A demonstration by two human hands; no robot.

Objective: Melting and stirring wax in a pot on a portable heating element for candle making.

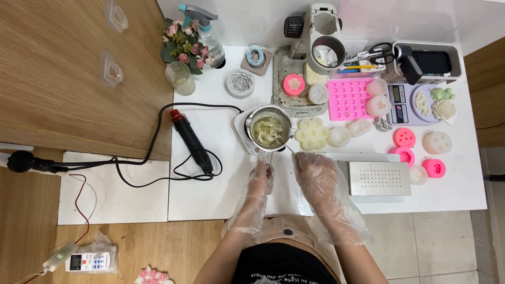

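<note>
A small steel pot [270, 128] sits on a white hotplate [243, 132] at the middle of the white worktop [210, 194], holding pale yellowish liquid with whitish lumps. The left hand [261, 178], in a loose clear glove, has its grip pinched on a thin stick [270, 160] whose far end points toward the pot's near rim. The right hand [310, 167], also gloved, rests just beside it with fingers curled toward the pot's handle [288, 148]; whether its grip is closed on anything cannot be told. Right of the pot lie a cream flower mould [311, 133] and pale round moulds [339, 136], then a pink tray mould [348, 98] with many small cavities, pink round moulds [404, 138] and a scale [398, 103] bearing a plate [420, 105] of whitish pieces. A perforated metal box [379, 178] stands near the right hand. A grey bin [453, 62] at the back holds a dark device, with scissors [380, 51] beside it. Left of the pot lies a black heat gun [192, 142] with a red end, its cord [139, 163] trailing to a wooden cabinet [79, 73]. A spray bottle [209, 34], small flowers [181, 47] and a glass [179, 78] stand at the back left. On the wood floor [158, 242] lies a remote in a bag [90, 260]
</note>
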